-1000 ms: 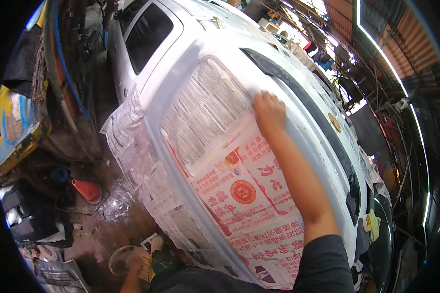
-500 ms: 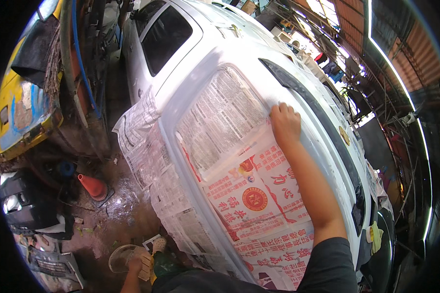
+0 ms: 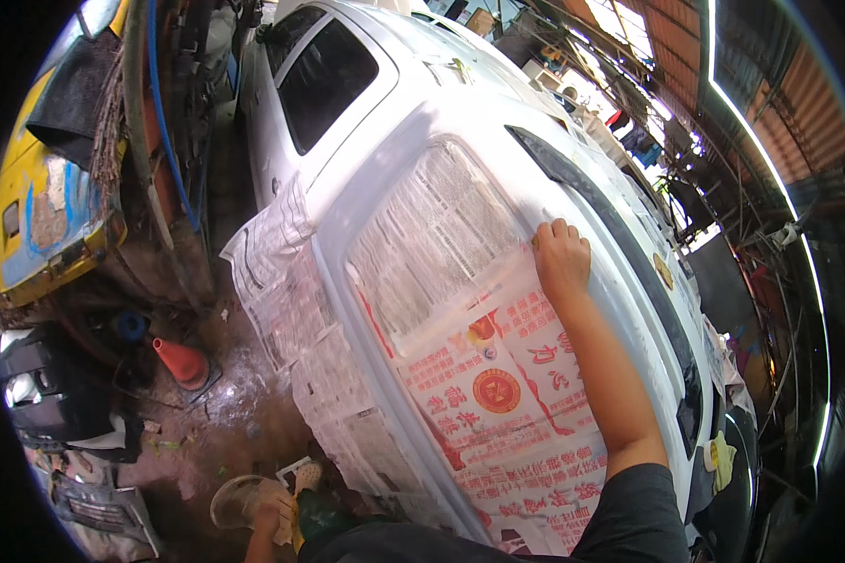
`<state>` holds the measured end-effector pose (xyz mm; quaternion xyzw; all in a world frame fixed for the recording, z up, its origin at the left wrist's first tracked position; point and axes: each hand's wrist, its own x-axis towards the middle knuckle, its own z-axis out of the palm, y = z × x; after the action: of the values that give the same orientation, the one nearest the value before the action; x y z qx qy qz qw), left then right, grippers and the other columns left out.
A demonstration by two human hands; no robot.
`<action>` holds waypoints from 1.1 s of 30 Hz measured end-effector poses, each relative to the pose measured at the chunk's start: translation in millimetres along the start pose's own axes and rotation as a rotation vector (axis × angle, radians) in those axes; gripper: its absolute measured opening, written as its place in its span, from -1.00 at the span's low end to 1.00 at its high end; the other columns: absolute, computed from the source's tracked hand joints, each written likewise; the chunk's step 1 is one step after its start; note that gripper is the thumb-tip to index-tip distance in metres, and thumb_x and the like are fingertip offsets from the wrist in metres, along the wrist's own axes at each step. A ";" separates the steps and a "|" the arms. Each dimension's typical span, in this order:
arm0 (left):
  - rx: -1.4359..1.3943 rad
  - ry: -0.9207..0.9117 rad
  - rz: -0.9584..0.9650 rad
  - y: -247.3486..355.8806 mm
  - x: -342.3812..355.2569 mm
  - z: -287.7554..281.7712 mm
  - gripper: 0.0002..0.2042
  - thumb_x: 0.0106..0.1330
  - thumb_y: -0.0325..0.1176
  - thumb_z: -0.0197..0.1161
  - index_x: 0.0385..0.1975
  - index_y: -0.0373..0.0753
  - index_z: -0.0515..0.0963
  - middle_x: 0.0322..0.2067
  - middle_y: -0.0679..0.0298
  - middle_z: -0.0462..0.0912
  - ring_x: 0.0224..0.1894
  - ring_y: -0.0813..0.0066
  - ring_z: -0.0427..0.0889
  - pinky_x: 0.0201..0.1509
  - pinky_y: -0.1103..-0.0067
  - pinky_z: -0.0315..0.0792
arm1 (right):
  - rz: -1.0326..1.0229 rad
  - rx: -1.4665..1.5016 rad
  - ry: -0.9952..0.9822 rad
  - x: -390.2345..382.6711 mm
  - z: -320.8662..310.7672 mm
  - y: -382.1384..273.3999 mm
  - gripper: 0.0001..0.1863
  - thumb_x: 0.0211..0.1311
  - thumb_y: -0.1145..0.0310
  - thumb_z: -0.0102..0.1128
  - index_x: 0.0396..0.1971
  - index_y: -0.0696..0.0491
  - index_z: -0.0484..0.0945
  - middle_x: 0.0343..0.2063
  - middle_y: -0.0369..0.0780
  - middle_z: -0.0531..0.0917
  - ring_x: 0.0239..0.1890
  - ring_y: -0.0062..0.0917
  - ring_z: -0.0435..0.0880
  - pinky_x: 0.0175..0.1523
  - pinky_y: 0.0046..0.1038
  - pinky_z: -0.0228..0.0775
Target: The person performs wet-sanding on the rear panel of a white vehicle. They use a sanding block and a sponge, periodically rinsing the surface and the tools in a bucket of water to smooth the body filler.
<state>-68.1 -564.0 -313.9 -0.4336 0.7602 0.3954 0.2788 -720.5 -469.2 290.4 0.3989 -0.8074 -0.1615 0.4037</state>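
Observation:
My right hand [image 3: 561,251] rests on the grey-primed edge [image 3: 622,324] of a white vehicle [image 3: 422,98], beside its panel masked with newspaper [image 3: 427,225] and red-printed paper [image 3: 460,375]. Its fingers are curled round something small that I cannot make out. Down at the lower left, my left hand [image 3: 266,516] is closed at the rim of a translucent plastic container [image 3: 233,497]. More newspaper [image 3: 282,291] hangs over the vehicle's left side.
A yellow panel [image 3: 33,235], an orange cone [image 3: 180,361] and black bumper parts [image 3: 52,394] crowd the left side. My foot [image 3: 307,477] shows on the wet floor [image 3: 207,441]. A metal-framed roof [image 3: 770,141] runs along the right.
The view has shifted, so the vehicle sits lower and further right in the picture. My right hand has slid slightly toward me along the primed edge. My left hand remains by the container.

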 end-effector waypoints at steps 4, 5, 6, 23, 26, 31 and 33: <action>0.034 -0.072 0.076 -1.3 5.8 -13.1 -0.70 0.41 -0.27 0.01 -0.20 -0.29 0.66 -0.05 -0.01 0.66 0.04 0.01 0.61 0.15 0.17 0.45 | -0.022 0.015 0.081 35.4 15.4 -1.9 -0.92 0.21 0.32 0.24 -0.35 -0.06 0.53 -0.32 -0.27 0.57 -0.23 -0.35 0.63 -0.18 -0.22 0.45; 0.120 -0.095 0.205 -8.7 20.1 -9.6 -0.71 0.42 -0.27 0.01 -0.20 -0.29 0.66 -0.05 -0.01 0.65 0.03 0.00 0.61 0.14 0.17 0.45 | 0.002 -0.014 0.088 43.0 27.2 2.8 -0.93 0.21 0.33 0.23 -0.35 -0.06 0.54 -0.32 -0.27 0.57 -0.22 -0.36 0.63 -0.18 -0.23 0.45; 0.070 -0.037 0.217 -8.4 20.6 -13.3 -0.71 0.39 -0.25 0.05 -0.20 -0.30 0.65 -0.09 -0.05 0.66 0.02 -0.05 0.62 0.13 0.17 0.46 | 0.025 -0.031 0.094 44.8 37.4 2.0 -0.94 0.21 0.34 0.22 -0.34 -0.06 0.54 -0.32 -0.27 0.57 -0.22 -0.36 0.63 -0.19 -0.23 0.45; -0.185 0.156 0.099 22.9 29.9 -29.0 -0.66 0.34 -0.15 0.08 -0.15 -0.30 0.62 -0.11 -0.14 0.66 0.00 -0.12 0.63 0.06 0.13 0.50 | 0.031 0.018 0.064 16.4 6.2 2.1 -0.86 0.18 0.31 0.29 -0.32 -0.02 0.55 -0.30 -0.25 0.60 -0.19 -0.35 0.65 -0.17 -0.23 0.46; -0.250 0.225 0.251 32.8 34.2 -27.0 -0.64 0.36 -0.14 0.05 -0.13 -0.29 0.63 -0.10 -0.13 0.67 0.02 -0.15 0.63 0.09 0.14 0.49 | 0.044 -0.018 0.058 23.4 8.2 -1.2 -0.89 0.20 0.30 0.25 -0.31 -0.04 0.56 -0.31 -0.27 0.60 -0.21 -0.35 0.65 -0.22 -0.23 0.46; -0.051 0.016 0.188 42.9 18.2 -34.5 -0.68 0.29 -0.25 0.14 -0.08 -0.31 0.63 -0.08 -0.06 0.68 -0.01 -0.12 0.64 0.10 0.13 0.49 | 0.045 0.003 0.005 -74.1 -45.5 28.1 -0.91 0.21 0.30 0.24 -0.35 -0.08 0.53 -0.36 -0.28 0.54 -0.24 -0.36 0.59 -0.18 -0.24 0.37; 0.251 -0.044 0.417 13.6 28.6 -19.1 -0.68 0.26 -0.30 0.18 -0.08 -0.33 0.64 -0.08 -0.05 0.69 -0.03 -0.09 0.66 0.08 0.13 0.50 | 0.066 0.014 -0.019 -128.4 -79.2 45.9 -0.93 0.19 0.31 0.24 -0.40 -0.08 0.53 -0.38 -0.28 0.51 -0.26 -0.36 0.56 -0.19 -0.22 0.34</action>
<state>-95.1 -588.5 -320.7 -0.2203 0.8703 0.3561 0.2594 -636.6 -336.1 299.2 0.3731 -0.8252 -0.1460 0.3982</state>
